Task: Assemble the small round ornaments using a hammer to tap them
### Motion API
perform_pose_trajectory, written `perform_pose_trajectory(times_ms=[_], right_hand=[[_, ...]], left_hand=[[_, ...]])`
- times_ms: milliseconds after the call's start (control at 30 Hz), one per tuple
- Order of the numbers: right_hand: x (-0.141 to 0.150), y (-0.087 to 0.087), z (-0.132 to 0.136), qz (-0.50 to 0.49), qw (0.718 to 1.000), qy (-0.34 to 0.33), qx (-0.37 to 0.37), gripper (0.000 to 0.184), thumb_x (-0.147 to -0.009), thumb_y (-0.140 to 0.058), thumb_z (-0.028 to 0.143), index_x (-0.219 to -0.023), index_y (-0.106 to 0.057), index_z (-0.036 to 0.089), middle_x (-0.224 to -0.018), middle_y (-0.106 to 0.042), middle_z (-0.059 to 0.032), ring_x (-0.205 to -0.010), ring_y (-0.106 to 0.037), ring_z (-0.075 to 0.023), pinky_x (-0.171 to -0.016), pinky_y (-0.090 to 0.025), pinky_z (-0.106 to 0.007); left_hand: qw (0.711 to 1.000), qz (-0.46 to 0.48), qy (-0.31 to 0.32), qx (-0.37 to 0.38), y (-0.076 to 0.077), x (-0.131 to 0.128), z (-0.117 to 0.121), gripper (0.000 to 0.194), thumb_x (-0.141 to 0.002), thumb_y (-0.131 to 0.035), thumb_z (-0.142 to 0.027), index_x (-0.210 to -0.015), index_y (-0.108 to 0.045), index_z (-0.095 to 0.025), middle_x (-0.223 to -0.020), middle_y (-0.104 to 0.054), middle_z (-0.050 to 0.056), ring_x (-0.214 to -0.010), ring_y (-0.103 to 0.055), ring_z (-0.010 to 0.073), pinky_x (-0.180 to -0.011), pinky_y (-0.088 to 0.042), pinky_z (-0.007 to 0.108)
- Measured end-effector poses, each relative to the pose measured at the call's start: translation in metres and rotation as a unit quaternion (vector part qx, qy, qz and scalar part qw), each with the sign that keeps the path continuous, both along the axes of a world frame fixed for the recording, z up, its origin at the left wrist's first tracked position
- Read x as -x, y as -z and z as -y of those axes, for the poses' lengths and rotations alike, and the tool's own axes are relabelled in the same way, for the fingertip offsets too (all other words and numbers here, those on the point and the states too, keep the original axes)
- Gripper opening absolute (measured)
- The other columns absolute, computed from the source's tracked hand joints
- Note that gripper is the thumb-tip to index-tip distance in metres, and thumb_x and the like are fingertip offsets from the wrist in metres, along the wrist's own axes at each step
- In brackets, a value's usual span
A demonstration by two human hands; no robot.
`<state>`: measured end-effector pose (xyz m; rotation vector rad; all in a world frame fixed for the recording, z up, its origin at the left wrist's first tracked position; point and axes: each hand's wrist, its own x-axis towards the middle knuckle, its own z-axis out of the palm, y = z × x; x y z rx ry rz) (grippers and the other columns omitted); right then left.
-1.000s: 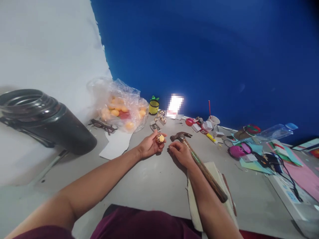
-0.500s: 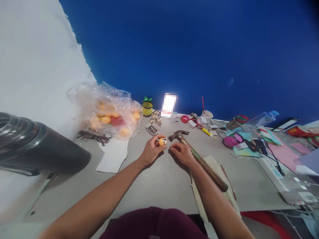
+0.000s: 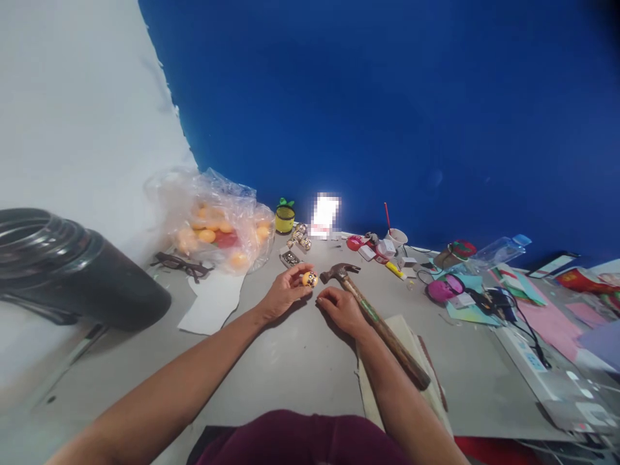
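Note:
My left hand [image 3: 282, 294] is closed around a small orange ball [image 3: 310, 279], which looks like a ping-pong ball partly covered in shiny metal studs. Close by on the right, my right hand [image 3: 340, 311] rests low over the table with its fingertips pressed together; whatever they pinch, if anything, is too small to make out. Beyond my left hand lies a small open box [image 3: 290, 258] of shiny studs. Several stud-covered balls [image 3: 299, 237] sit behind that box. A claw hammer [image 3: 378, 323] with a wooden handle lies beside my right hand and forearm.
At the left stand a dark flask [image 3: 97, 271], glasses [image 3: 184, 265] and a clear plastic bag [image 3: 217, 200] of orange balls. A pale cloth [image 3: 407, 329] lies under the hammer handle. Small boxes, a paper cup [image 3: 398, 237], cables and a power strip [image 3: 523, 355] crowd the right.
The ball has turned in my left hand, so more studs face me. My view has shifted slightly. My right hand keeps its pinched shape near the ball.

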<state>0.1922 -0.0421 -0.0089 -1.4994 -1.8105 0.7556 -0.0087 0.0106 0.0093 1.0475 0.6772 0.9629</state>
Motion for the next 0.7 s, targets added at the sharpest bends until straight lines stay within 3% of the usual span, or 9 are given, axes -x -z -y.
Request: perform_pose_trajectory(times_ms=[233,467,567,633,700], right_hand=[[-0.004,0.001,-0.003,-0.031,0.999,-0.006,0.016,0.013,-0.092,-0.061,0.025,-0.083,-0.071,0.021,-0.074,-0.07,0.0014,-0.071,-0.063,-0.0153,-0.072,-0.045,-0.028],[0.004,-0.005,0.001,-0.086,0.996,0.02,0.018,0.014,-0.089,-0.065,0.03,-0.08,-0.071,0.021,-0.072,-0.07,0.0006,-0.067,-0.061,-0.0148,-0.066,-0.046,-0.027],[0.009,-0.02,0.006,-0.215,0.97,0.108,0.044,0.031,-0.091,-0.065,0.049,-0.081,-0.07,0.02,-0.066,-0.068,0.0005,-0.052,-0.054,-0.0119,-0.051,-0.041,-0.024],[0.01,-0.037,0.011,-0.274,0.949,0.155,0.027,0.043,-0.092,-0.061,0.06,-0.086,-0.071,0.019,-0.068,-0.068,-0.0004,-0.05,-0.053,-0.0104,-0.048,-0.039,-0.023],[0.011,-0.061,0.014,-0.281,0.95,0.138,0.023,0.045,-0.093,-0.061,0.062,-0.084,-0.071,0.018,-0.068,-0.068,-0.001,-0.05,-0.053,-0.01,-0.049,-0.04,-0.023]], left_hand=[[0.999,0.015,0.029,0.036,0.005,-0.001,-0.002,0.047,-0.068,-0.088,-0.017,-0.112,-0.07,-0.018,-0.094,-0.069,0.002,-0.08,-0.064,0.0123,-0.071,-0.05,0.023],[0.982,0.11,0.075,0.133,0.001,0.001,-0.001,0.044,-0.075,-0.086,-0.018,-0.116,-0.069,-0.019,-0.105,-0.073,0.007,-0.088,-0.071,0.0172,-0.076,-0.055,0.027],[0.973,0.126,0.103,0.166,0.0,0.005,-0.005,0.044,-0.075,-0.081,-0.014,-0.117,-0.07,-0.017,-0.116,-0.073,0.013,-0.088,-0.072,0.0199,-0.068,-0.053,0.027],[0.971,0.12,0.115,0.173,0.0,0.008,-0.007,0.045,-0.073,-0.078,-0.012,-0.117,-0.071,-0.016,-0.115,-0.073,0.014,-0.079,-0.07,0.0167,-0.063,-0.051,0.026],[0.969,0.102,0.138,0.176,0.001,0.009,-0.008,0.046,-0.073,-0.076,-0.012,-0.118,-0.071,-0.015,-0.11,-0.073,0.013,-0.069,-0.066,0.0134,-0.06,-0.048,0.025]])
